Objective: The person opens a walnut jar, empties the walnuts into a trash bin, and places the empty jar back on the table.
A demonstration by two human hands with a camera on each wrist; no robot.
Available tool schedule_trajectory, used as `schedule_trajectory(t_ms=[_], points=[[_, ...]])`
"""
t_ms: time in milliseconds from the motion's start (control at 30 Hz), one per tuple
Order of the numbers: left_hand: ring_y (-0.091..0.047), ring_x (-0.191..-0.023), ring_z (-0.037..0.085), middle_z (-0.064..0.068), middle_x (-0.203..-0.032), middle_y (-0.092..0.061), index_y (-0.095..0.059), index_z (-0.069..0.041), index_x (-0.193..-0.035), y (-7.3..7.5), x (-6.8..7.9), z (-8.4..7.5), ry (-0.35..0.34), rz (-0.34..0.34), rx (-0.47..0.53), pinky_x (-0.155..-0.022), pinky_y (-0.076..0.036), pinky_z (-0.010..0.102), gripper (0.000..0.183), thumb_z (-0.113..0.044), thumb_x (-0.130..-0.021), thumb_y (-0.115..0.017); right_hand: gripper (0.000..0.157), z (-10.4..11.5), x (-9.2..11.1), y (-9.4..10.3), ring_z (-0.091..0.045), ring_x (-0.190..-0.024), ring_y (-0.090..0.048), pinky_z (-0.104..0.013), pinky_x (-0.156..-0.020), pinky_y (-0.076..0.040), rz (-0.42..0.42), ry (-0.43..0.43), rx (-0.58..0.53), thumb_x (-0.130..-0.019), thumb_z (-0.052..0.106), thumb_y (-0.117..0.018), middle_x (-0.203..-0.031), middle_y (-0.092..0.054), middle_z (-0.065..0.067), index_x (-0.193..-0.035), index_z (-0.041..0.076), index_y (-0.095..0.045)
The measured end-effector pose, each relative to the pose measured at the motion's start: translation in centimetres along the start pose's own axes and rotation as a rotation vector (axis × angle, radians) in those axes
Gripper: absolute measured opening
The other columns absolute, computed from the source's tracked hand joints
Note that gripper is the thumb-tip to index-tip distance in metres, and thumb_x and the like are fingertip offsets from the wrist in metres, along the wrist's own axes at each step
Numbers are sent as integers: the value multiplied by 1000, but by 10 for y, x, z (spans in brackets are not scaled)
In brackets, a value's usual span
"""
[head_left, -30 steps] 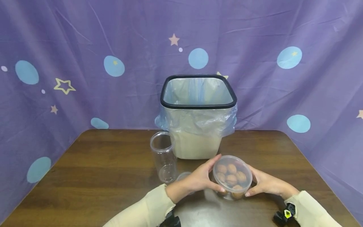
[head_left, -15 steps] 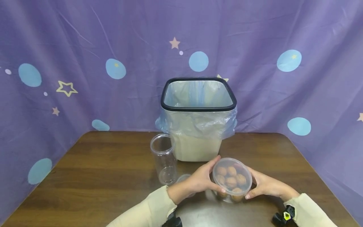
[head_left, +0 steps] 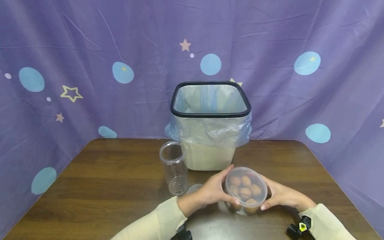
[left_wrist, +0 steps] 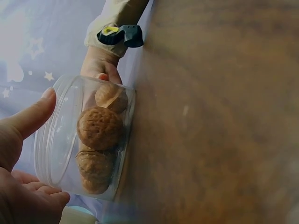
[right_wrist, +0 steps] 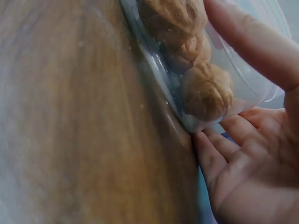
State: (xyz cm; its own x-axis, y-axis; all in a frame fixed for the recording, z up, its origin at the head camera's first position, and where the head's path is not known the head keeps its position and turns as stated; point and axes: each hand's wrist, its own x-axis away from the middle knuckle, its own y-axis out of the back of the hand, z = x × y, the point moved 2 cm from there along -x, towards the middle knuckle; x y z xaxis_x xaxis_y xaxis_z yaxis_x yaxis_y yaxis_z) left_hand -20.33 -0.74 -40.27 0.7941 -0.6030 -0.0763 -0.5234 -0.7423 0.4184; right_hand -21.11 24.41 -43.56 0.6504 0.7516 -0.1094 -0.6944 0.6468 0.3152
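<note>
A low, clear plastic jar [left_wrist: 70,135] of walnuts [left_wrist: 100,127] is between both hands on the table, capped by a translucent lid [head_left: 240,172]. My left hand [head_left: 213,190] grips the jar's left side at lid height, thumb near and fingers behind. From the right, my right hand [head_left: 281,195] holds the jar's body, its thumb along the near side. In the left wrist view, the left thumb lies against the ridged lid edge. The right wrist view shows the right fingertips [right_wrist: 203,140] at the jar's base, close to the tabletop.
A cream trash bin [head_left: 208,155] with a black rim and a bluish liner bag stands behind the hands. Left of it is a tall clear jar [head_left: 174,173] without a lid. A round clear piece [head_left: 194,188] lies partly hidden behind the left wrist on the wooden table [head_left: 114,186].
The head view has shifted slightly, so the scene sits a little lower than one second ago. Both hands keep their hold on the walnut jar with hardly any movement.
</note>
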Motion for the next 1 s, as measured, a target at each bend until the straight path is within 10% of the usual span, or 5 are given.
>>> schedule_trajectory(t_ms=[767, 1000], points=[[-40, -132, 24, 11, -149, -34, -28, 0, -146, 24, 32, -20, -77, -129, 93, -107, -32, 26, 107, -8, -58, -88, 100, 23, -23, -19, -22, -137, -31, -29, -108, -32, 71, 250, -268, -76, 11, -74, -153, -19, -20, -150, 1, -6], [-45, -129, 21, 8, -149, -36, -26, -3, -147, 36, 51, -31, -146, -131, 95, -107, -32, 26, 108, -9, -59, -88, 97, 42, -30, -35, -23, -135, -35, -28, -107, -33, 14, 367, -182, -80, 21, -73, -150, -26, -22, -148, -6, -9]])
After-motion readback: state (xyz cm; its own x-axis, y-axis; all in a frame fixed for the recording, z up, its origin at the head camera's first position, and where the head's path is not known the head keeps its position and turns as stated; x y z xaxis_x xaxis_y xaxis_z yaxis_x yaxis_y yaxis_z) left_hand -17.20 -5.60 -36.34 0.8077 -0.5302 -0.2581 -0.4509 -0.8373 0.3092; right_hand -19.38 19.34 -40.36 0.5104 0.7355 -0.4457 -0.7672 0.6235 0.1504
